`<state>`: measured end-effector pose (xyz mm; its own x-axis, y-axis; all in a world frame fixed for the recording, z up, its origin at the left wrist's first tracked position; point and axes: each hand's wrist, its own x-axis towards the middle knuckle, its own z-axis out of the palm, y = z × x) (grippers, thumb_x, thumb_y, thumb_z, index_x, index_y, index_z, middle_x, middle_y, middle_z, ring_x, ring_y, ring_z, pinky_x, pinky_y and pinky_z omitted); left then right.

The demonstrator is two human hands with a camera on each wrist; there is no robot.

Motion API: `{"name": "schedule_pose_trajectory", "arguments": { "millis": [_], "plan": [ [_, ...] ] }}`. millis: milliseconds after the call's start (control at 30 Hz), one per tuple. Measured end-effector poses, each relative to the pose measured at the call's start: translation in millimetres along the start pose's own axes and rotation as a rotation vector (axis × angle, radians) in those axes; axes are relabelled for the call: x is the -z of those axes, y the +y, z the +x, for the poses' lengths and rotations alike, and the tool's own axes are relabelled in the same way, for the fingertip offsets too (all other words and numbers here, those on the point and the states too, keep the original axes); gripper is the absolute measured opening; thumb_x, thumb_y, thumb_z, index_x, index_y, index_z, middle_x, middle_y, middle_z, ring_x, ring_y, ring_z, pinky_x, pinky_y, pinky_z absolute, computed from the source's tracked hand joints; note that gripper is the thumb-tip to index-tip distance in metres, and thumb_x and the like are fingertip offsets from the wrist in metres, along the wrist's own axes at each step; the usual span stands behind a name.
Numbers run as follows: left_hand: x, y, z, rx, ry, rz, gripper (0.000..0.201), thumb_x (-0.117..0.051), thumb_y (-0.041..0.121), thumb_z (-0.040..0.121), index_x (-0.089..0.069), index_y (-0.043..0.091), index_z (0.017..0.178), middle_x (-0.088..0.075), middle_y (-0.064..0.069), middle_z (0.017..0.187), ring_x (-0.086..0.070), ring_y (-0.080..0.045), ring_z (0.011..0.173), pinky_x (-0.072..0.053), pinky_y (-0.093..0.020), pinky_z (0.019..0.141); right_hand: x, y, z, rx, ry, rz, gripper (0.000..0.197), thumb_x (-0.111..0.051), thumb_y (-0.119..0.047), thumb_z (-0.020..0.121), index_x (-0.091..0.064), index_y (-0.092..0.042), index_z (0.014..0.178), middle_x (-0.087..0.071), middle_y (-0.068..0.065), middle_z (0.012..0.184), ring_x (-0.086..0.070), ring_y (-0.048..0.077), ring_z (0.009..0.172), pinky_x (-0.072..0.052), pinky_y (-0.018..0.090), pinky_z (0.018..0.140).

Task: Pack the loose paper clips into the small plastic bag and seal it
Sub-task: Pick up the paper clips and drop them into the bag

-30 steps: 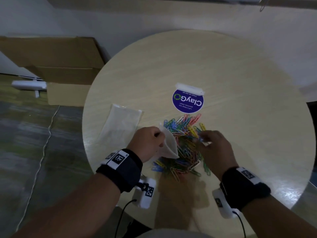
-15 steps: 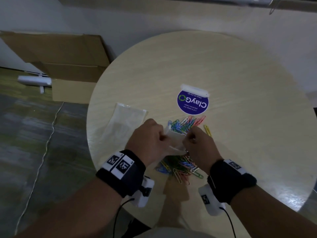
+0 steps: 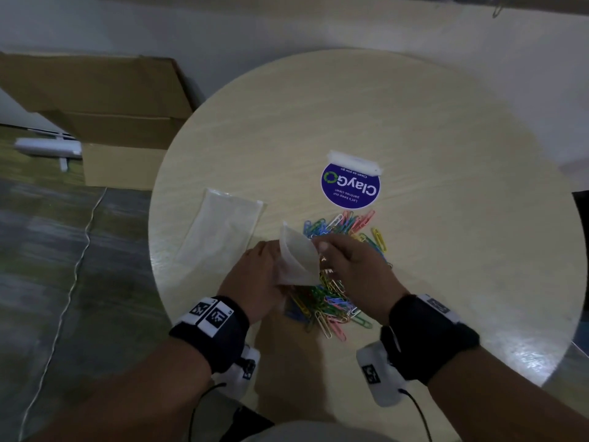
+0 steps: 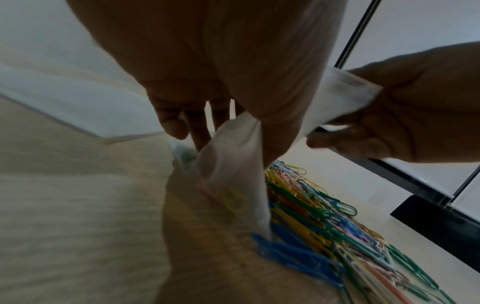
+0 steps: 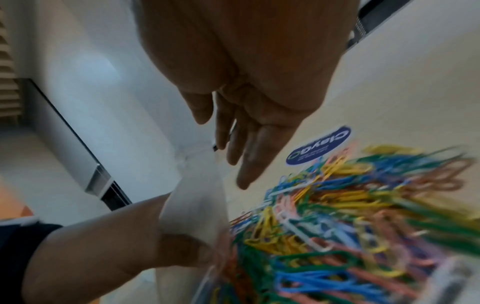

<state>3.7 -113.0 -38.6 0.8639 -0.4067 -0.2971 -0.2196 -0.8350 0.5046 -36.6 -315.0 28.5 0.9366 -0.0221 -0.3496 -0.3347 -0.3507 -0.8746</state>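
Observation:
Loose coloured paper clips (image 3: 331,304) lie heaped on the round table (image 3: 446,250), under and beyond both hands. My left hand (image 3: 258,275) grips the small clear plastic bag (image 3: 296,256) by its left side and holds it upright over the heap. My right hand (image 3: 325,250) pinches the bag's upper right rim. In the left wrist view the bag (image 4: 233,185) hangs from my left hand (image 4: 221,127), with a yellow and a pink clip inside, and the right hand (image 4: 376,107) pinches its rim. The right wrist view shows the bag (image 5: 197,205) beside the blurred clips (image 5: 337,226).
A larger clear bag (image 3: 223,231) lies flat to the left of my hands. A round blue ClayGo sticker (image 3: 350,189) with a white strip (image 3: 353,161) sits beyond the clips. A cardboard box (image 3: 105,100) and a cable (image 3: 73,272) are on the floor at left.
My right hand left the clip heap, came over to the bag and took hold of its rim. The bag now stands more upright between both hands.

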Motion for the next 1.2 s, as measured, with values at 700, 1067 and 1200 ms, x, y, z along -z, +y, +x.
{"name": "schedule_pose_trajectory", "arguments": {
  "millis": [700, 1067, 1200],
  "plan": [
    [2.0, -5.2, -2.6, -0.074, -0.016, -0.174, 0.074, -0.073, 0.024, 0.07, -0.044, 0.015, 0.137, -0.04, 0.006, 0.111, -0.051, -0.013, 0.098, -0.041, -0.023, 0.082, 63.5, 74.3, 24.0, -0.246, 0.328, -0.52, 0.062, -0.066, -0.05, 0.078, -0.054, -0.013, 0.126, -0.052, 0.015, 0.119, -0.056, 0.037, 0.105, -0.048, 0.043, 0.091],
    [0.5, 5.8, 0.4, -0.027, -0.004, -0.057, 0.079, -0.074, 0.021, 0.073, -0.038, 0.011, 0.143, -0.042, -0.006, 0.118, -0.052, -0.027, 0.105, -0.045, -0.037, 0.091, 27.0, 81.1, 11.3, -0.09, 0.133, -0.791, 0.041, -0.065, -0.041, 0.084, -0.064, -0.014, 0.114, -0.055, 0.014, 0.096, -0.055, 0.038, 0.089, -0.046, 0.038, 0.076],
    [-0.1, 10.5, 1.4, -0.022, -0.009, 0.026, 0.079, -0.072, 0.026, 0.075, -0.036, 0.013, 0.144, -0.041, -0.007, 0.116, -0.051, -0.03, 0.104, -0.047, -0.043, 0.09, 37.8, 67.5, 10.7, -0.075, 0.072, -0.772, 0.033, -0.063, -0.03, 0.084, -0.064, -0.01, 0.11, -0.058, 0.016, 0.098, -0.058, 0.038, 0.092, -0.045, 0.037, 0.077]
  ]
}}
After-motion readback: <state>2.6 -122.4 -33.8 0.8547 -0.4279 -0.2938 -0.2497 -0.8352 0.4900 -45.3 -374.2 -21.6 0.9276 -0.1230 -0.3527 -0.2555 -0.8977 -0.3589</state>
